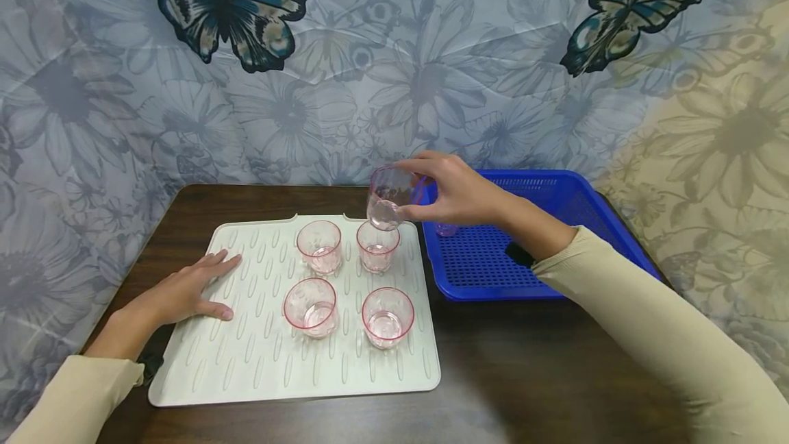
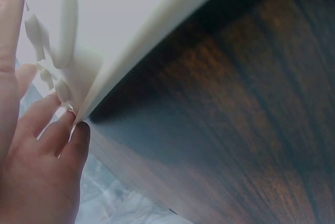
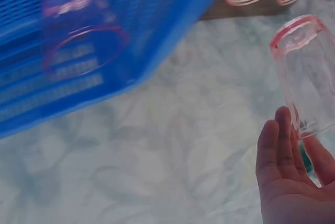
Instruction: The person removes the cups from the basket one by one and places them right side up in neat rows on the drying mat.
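Observation:
My right hand (image 1: 453, 190) grips a clear drinking glass (image 1: 383, 199) with a pink rim, thumb on one side and fingers on the other. The glass is slightly tilted, above the far right part of a white ribbed drying mat (image 1: 246, 362). Several similar glasses stand upright on the mat, among them a back right glass (image 1: 377, 252) just below the held one and a front right glass (image 1: 387, 321). My left hand (image 1: 188, 288) rests with spread fingers on the mat's left edge; the left wrist view shows fingers (image 2: 78, 145) at that edge.
Right of the mat stands a blue plastic basket (image 1: 481, 286). Inside it, a glass (image 3: 84, 30) shows in the right wrist view. The dark wooden table (image 1: 524, 375) meets a wall covered with butterfly-print cloth (image 1: 425, 94) at the back.

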Available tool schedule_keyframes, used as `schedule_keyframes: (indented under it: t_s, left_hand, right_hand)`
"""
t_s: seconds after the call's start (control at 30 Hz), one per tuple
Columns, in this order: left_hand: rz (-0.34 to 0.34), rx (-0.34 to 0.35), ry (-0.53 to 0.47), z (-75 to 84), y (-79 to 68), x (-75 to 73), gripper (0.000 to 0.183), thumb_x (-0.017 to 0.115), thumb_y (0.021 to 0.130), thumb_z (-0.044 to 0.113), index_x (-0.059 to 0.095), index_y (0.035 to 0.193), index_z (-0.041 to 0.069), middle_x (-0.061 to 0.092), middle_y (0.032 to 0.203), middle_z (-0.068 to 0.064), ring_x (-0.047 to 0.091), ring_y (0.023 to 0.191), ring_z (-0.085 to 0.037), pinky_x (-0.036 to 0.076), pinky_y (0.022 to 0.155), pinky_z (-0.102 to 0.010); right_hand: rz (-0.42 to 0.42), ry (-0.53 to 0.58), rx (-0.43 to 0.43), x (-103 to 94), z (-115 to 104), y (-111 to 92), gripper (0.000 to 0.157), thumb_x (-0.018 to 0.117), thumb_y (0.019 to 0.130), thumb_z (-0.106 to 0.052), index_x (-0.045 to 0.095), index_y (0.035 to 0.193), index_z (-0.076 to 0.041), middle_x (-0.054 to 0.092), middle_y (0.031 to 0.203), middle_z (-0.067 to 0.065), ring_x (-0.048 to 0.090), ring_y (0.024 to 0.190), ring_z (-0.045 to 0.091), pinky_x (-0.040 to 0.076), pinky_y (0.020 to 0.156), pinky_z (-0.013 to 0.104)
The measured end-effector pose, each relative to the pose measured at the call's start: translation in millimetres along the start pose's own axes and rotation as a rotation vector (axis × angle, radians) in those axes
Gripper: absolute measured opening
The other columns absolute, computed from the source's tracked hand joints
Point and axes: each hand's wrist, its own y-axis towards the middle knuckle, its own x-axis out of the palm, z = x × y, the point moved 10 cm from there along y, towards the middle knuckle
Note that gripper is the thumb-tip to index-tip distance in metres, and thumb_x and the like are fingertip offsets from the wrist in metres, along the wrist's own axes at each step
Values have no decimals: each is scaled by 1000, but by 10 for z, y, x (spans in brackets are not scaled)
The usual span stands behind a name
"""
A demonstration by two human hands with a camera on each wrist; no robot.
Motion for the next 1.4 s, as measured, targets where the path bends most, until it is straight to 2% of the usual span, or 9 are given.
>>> schedule_keyframes:
  t_s: [0.2, 0.33, 0.57, 0.73, 1.03, 1.3, 1.4]
  left_hand:
    - [9, 7, 8, 11, 5, 5, 111, 79, 67, 59, 35, 153, 4, 23, 155, -35, 22, 140, -58, 30, 98, -74]
    - [14, 10, 24, 10, 8, -1, 112, 79, 67, 59, 35, 153, 3, 24, 155, -36, 23, 139, -58, 30, 97, -75]
    - [19, 9, 29, -12, 13, 0, 112, 80, 66, 60, 36, 153, 3, 25, 154, -36, 23, 139, -59, 30, 97, -75]
    - [18, 2, 23, -20, 19, 6, 112, 80, 67, 60, 36, 153, 3, 24, 154, -36, 24, 138, -59, 31, 97, -75]
    - [31, 42, -3, 18, 26, -18, 107, 83, 67, 54, 42, 148, -3, 26, 153, -38, 23, 137, -62, 31, 96, -76]
    - [-3, 22, -2, -3, 36, -11, 110, 80, 69, 57, 35, 153, 3, 23, 155, -36, 20, 139, -60, 26, 96, -79]
    - [-3, 27, 1, -2, 37, -14, 109, 82, 68, 55, 36, 153, 3, 24, 154, -37, 21, 139, -60, 27, 96, -79]
  right_hand:
    - [-42, 12, -103, 224, -358, 210, 66, 77, 84, -39, 58, 139, -7, 63, 120, 7, 59, 100, 17, 49, 84, 36]
    - [-73, 21, -154, 388, -575, 319, 65, 75, 86, -40, 57, 140, -7, 62, 122, 7, 59, 100, 16, 49, 81, 32]
    - [-170, 12, -201, 756, -900, 476, 65, 73, 88, -39, 54, 143, -10, 59, 128, 5, 59, 104, 14, 47, 88, 29]
    - [-234, -10, -228, 1029, -1096, 555, 68, 73, 89, -40, 51, 145, -10, 56, 135, 4, 58, 114, 13, 45, 96, 26]
    - [-345, -54, -248, 1440, -1324, 654, 70, 73, 89, -37, 48, 146, -5, 53, 139, 7, 53, 125, 14, 41, 102, 22]
    - [-433, -67, -252, 1757, -1393, 686, 70, 74, 89, -34, 46, 148, -8, 55, 133, 6, 55, 116, 11, 43, 98, 21]
    - [-466, -98, -245, 1877, -1404, 685, 71, 74, 90, -33, 45, 149, -7, 54, 136, 8, 55, 118, 12, 43, 100, 22]
